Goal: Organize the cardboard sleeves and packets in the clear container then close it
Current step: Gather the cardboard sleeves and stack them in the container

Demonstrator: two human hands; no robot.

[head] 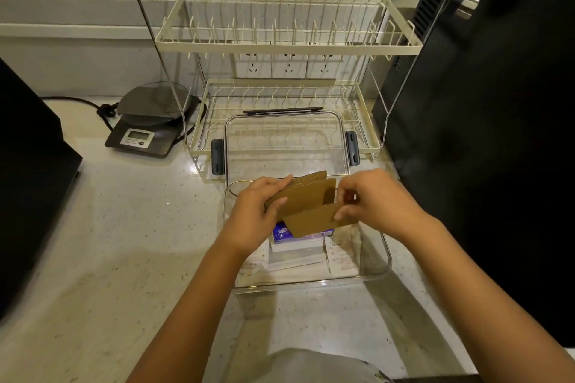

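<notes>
A clear container (378, 270) sat on the speckled tabletop (124, 242) at the middle of the view, directly in front of the person. Both hands hovered over its far half. The left hand (253, 214) had its grip closed around a stack of brown cardboard sleeves (306, 193), thumb across the front and fingers curled behind, holding them on edge above the container. The right hand (378, 202), at 3 o'clock from the stack, pinched one separate sleeve (314, 222) by its right end, with that sleeve lying just below and in front of the stack.

Inside the container, beneath the sleeves, lay a blue packet (281, 233) on top of white packets (298, 253), with more paper packets (342, 258) leaning at the right side.

The clear lid (284, 137), with dark latches on its edges, lay at 12 o'clock from the container, resting partly on the lower tier of a cream wire dish rack (289, 25). A dark kitchen scale (149, 124) stood at 10 o'clock, just left of the rack. A large black appliance (485, 102) filled the 2 o'clock side.
</notes>
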